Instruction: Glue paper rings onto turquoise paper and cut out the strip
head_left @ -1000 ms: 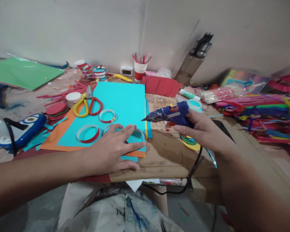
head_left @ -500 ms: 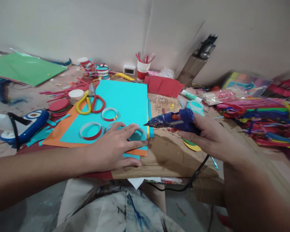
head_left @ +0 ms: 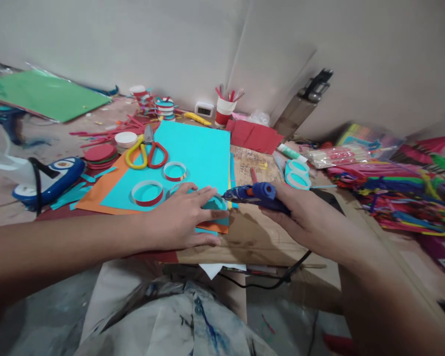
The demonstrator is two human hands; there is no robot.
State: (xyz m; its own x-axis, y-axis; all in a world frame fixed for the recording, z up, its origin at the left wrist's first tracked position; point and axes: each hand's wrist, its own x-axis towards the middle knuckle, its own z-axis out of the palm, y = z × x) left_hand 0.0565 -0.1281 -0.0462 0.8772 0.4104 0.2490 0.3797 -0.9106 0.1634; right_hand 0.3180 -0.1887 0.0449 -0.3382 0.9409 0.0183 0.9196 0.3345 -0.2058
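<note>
Blue plastic glue gun (head_left: 255, 193) sits gripped in the right hand (head_left: 300, 211), at two o'clock from the wide-spread left hand (head_left: 185, 215); its tip is so close that slow, steady aim seems wise. Outward: bright cyan paper sheet (head_left: 196, 148), brown cardboard worktop (head_left: 252, 243); at twelve, plain grey wall (head_left: 133, 39).

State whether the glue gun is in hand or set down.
In hand: the right hand grips the glue gun by its handle.

Nothing legible (cardboard marks (head_left: 246, 159) too blurred).
</note>
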